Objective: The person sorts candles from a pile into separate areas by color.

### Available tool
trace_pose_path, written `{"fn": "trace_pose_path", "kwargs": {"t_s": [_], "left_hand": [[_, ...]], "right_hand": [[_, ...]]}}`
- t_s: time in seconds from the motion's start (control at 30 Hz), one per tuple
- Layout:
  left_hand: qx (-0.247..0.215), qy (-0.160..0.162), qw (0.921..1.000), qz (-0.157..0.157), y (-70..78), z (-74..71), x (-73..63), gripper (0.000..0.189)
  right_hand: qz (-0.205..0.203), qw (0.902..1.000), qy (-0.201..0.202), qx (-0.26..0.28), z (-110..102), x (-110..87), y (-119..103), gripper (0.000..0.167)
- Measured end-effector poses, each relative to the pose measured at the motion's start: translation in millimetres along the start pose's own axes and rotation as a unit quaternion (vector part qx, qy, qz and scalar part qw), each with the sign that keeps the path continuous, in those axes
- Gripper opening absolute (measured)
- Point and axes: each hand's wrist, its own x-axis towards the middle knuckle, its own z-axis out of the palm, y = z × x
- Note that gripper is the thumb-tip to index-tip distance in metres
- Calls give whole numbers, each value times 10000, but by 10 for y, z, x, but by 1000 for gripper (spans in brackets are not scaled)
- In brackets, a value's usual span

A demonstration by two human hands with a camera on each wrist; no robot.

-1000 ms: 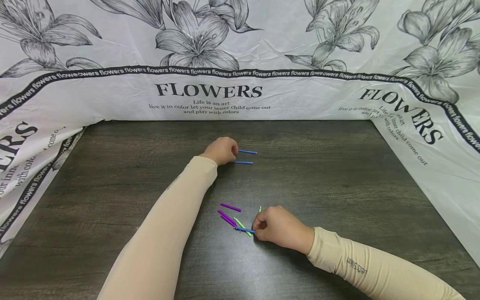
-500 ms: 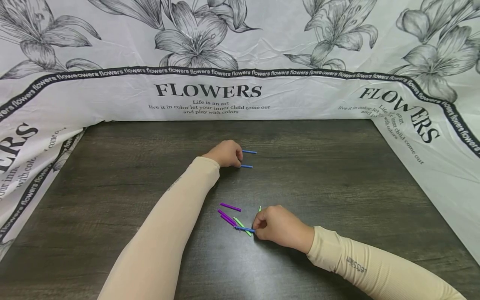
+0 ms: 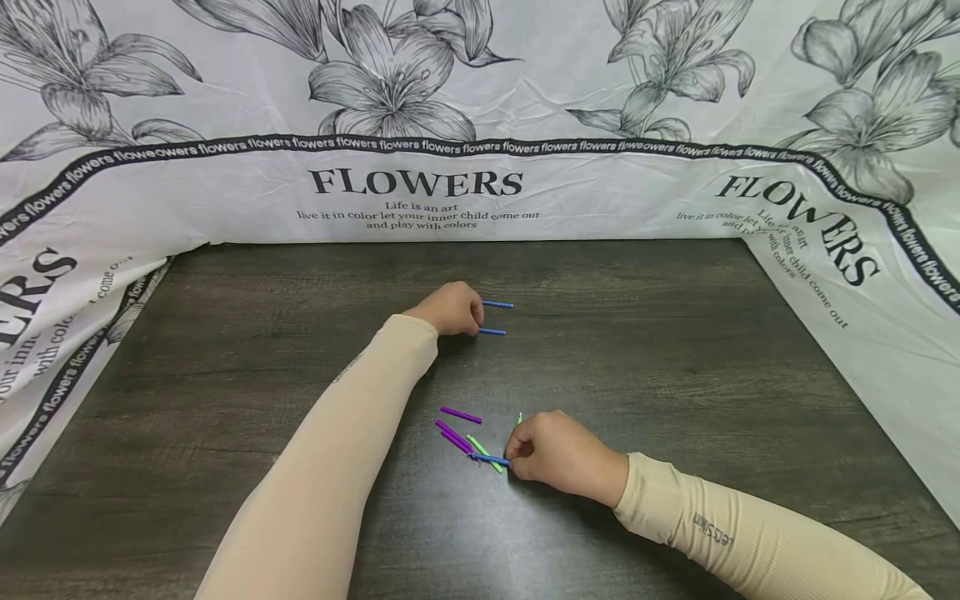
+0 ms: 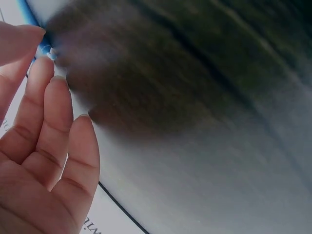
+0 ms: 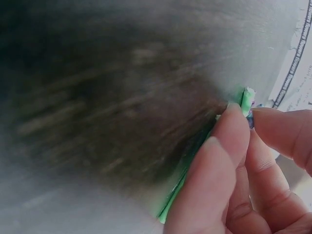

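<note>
Toward the back of the table, my left hand (image 3: 452,308) pinches the left end of a thin blue stick (image 3: 492,332). A second blue stick (image 3: 498,304) lies roughly parallel just beyond it, its left end behind the hand. In the left wrist view, a blue stick (image 4: 30,13) shows by the thumb and index fingertip. Closer in, my right hand (image 3: 562,458) pinches the right end of another blue stick (image 3: 487,458), which crosses over a green stick (image 3: 474,441). Behind those knuckles another green stick (image 3: 521,417) pokes out; the right wrist view shows a green stick (image 5: 168,207) under the fingers.
Several purple sticks, one of them lying apart (image 3: 461,414) and others close together (image 3: 450,430), are left of the right hand. The dark wood-grain table (image 3: 660,350) is bordered by a white flower-printed cloth (image 3: 600,192) at the back and sides.
My left hand has shifted slightly right and toward me, bringing its blue stick farther from the parallel one. The right hand and the purple and green sticks have stayed put.
</note>
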Motion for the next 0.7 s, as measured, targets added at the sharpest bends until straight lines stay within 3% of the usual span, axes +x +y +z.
{"fn": "trace_pose_path", "kwargs": {"t_s": [0.7], "left_hand": [[79,101,9999,22,-6,16,42,9]], "right_hand": [[10,10000,-14,34,-12,8,-3,11]]}}
